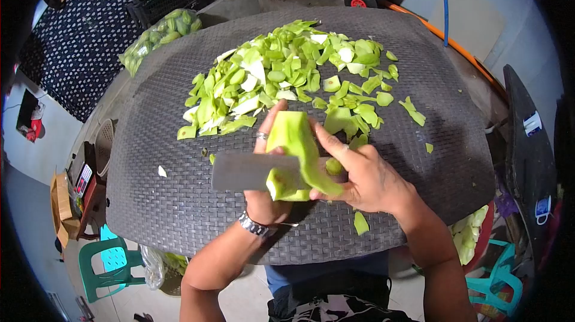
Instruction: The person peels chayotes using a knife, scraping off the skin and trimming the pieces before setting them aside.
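My left hand [263,199] is wrapped round a pale green peeled fruit [287,133] from below and behind, held above the woven table. My right hand [374,178] grips a knife [245,171], its handle mostly hidden by the fingers. The broad blade points left and lies across the fruit. A long strip of green peel [314,172] curls over the blade toward my right fingers. Another cut piece [281,184] rests against the blade's lower edge. Beyond my hands, a heap of green peelings [269,70] covers the far middle of the table.
The dark woven table [162,202] has scattered scraps on it. A plastic bag of green fruit [162,35] stands beyond its far left edge. Green chairs [99,268] are below left and right. At right, a red basin [479,241] holds pale pieces.
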A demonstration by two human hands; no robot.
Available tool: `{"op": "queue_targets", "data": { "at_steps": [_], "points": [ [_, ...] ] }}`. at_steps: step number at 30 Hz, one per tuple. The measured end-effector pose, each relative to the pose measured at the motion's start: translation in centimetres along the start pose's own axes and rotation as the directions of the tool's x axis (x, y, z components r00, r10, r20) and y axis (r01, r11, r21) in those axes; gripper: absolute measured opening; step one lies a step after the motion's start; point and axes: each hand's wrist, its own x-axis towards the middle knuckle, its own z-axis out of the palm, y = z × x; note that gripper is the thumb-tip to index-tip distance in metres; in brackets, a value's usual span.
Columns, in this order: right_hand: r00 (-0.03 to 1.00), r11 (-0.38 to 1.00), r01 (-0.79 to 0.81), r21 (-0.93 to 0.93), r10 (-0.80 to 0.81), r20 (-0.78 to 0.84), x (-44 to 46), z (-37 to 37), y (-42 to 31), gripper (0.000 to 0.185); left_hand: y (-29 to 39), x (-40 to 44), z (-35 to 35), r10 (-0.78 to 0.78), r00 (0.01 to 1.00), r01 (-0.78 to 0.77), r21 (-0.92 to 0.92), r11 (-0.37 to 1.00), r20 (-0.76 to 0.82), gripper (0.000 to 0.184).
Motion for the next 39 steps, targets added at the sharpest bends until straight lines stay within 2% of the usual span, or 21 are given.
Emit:
{"op": "queue_targets", "data": {
  "at_steps": [1, 3, 5, 8, 10, 11, 12, 13, 14, 18, 22, 24, 25, 27, 29, 31, 32, 33, 35, 37, 39],
  "points": [
    [0.999, 0.998, -0.041, 0.050, 0.041, 0.013, 0.0, -0.1, -0.1, 0.106, -0.4, -0.4, 0.3, 0.042, 0.998, -0.042, -0.019, 0.999, 0.044, 0.100],
    [0.953, 0.972, 0.226, -0.068, -0.235, -0.190, 0.8, 1.1, 1.8, 0.103, -1.3, -0.2, -0.8, 0.068, 0.987, -0.065, -0.028, 0.997, 0.145, 0.097],
    [0.911, 0.951, 0.290, -0.110, -0.309, -0.274, 0.7, 1.6, 2.8, 0.101, -1.2, -0.2, -1.7, 0.042, 0.974, -0.029, -0.065, 0.998, 0.222, 0.096],
    [0.952, 0.991, 0.131, -0.029, -0.134, -0.274, 0.1, 0.8, 0.7, 0.100, -1.3, -0.5, -2.1, -0.092, 0.993, 0.097, -0.071, 0.993, 0.068, 0.087],
    [0.924, 0.984, 0.170, -0.060, -0.180, -0.338, 0.3, 1.0, 1.4, 0.099, -1.0, -1.1, -2.0, -0.171, 0.981, 0.182, -0.125, 0.975, 0.091, 0.082],
    [0.908, 0.978, 0.192, -0.076, -0.206, -0.365, 0.3, 1.0, 1.7, 0.099, -0.5, -1.0, -1.7, -0.212, 0.972, 0.217, -0.054, 0.975, 0.098, 0.084],
    [0.952, 0.991, 0.081, -0.104, -0.107, -0.287, -0.2, 0.0, 1.0, 0.100, -0.1, -0.8, -1.5, -0.255, 0.962, 0.254, 0.020, 0.967, 0.102, 0.086],
    [0.937, 0.979, 0.118, -0.169, -0.166, -0.307, -0.1, 0.0, 1.4, 0.100, 0.1, -0.7, -1.6, -0.300, 0.948, 0.291, 0.093, 0.952, 0.103, 0.088],
    [0.919, 0.960, 0.153, -0.235, -0.225, -0.323, 0.0, 0.1, 1.9, 0.101, 0.3, -0.7, -1.9, -0.375, 0.926, 0.375, 0.005, 0.927, 0.052, 0.096],
    [0.904, 0.919, 0.220, -0.328, -0.318, -0.285, 0.0, -0.3, 1.9, 0.100, -0.1, -0.4, -3.4, -0.314, 0.933, 0.275, 0.213, 0.938, 0.176, 0.097],
    [0.959, 0.962, 0.129, -0.241, -0.183, -0.215, -0.4, -1.0, 1.1, 0.094, -1.1, -0.7, -3.3, -0.373, 0.918, 0.347, 0.183, 0.920, 0.136, 0.084],
    [0.927, 0.947, 0.193, -0.257, -0.262, -0.267, -0.1, -0.7, 1.7, 0.090, -1.0, -0.7, -3.6, -0.429, 0.894, 0.388, 0.253, 0.886, 0.131, 0.077],
    [0.929, 0.956, 0.190, -0.223, -0.249, -0.275, 0.0, -0.8, 1.8, 0.088, -1.5, -1.0, -3.0, -0.441, 0.884, 0.414, 0.181, 0.892, 0.154, 0.072],
    [0.932, 0.971, 0.177, -0.158, -0.217, -0.290, 0.2, -1.2, 2.4, 0.083, -1.7, -1.1, -1.3, -0.409, 0.885, 0.359, 0.232, 0.904, 0.224, 0.078],
    [0.893, 0.965, 0.259, -0.030, -0.251, -0.373, 0.8, -0.8, 3.8, 0.068, -1.8, -1.3, -0.3, -0.329, 0.930, 0.295, 0.201, 0.934, 0.166, 0.079],
    [0.912, 0.977, 0.179, 0.120, -0.119, -0.393, 1.3, -0.8, 2.8, 0.066, -1.4, -0.6, -0.6, -0.330, 0.929, 0.303, 0.164, 0.939, 0.168, 0.088],
    [0.961, 0.899, -0.237, 0.367, 0.272, -0.047, 0.5, -2.2, 1.4, 0.068, -0.8, -0.3, -0.6, -0.347, 0.918, 0.317, 0.173, 0.933, 0.190, 0.090],
    [0.953, 0.786, -0.294, 0.543, 0.286, 0.103, 0.6, -2.4, 2.8, 0.093, -0.3, 0.1, -1.0, -0.381, 0.906, 0.352, 0.170, 0.921, 0.187, 0.087],
    [0.918, 0.481, -0.392, 0.784, 0.258, 0.301, 0.5, -2.5, 3.6, 0.095, 0.4, 0.3, -0.2, -0.324, 0.932, 0.324, 0.029, 0.946, 0.160, 0.080],
    [0.937, 0.325, -0.347, 0.880, 0.166, 0.308, 0.5, -2.6, 3.1, 0.104, 0.4, 0.4, -0.9, -0.323, 0.939, 0.330, -0.047, 0.943, 0.115, 0.071],
    [0.940, 0.430, -0.332, 0.840, 0.231, 0.253, 0.1, -2.6, 1.9, 0.097, 0.5, 0.5, -1.3, -0.347, 0.937, 0.350, -0.135, 0.927, 0.045, 0.068]
  ]
}}
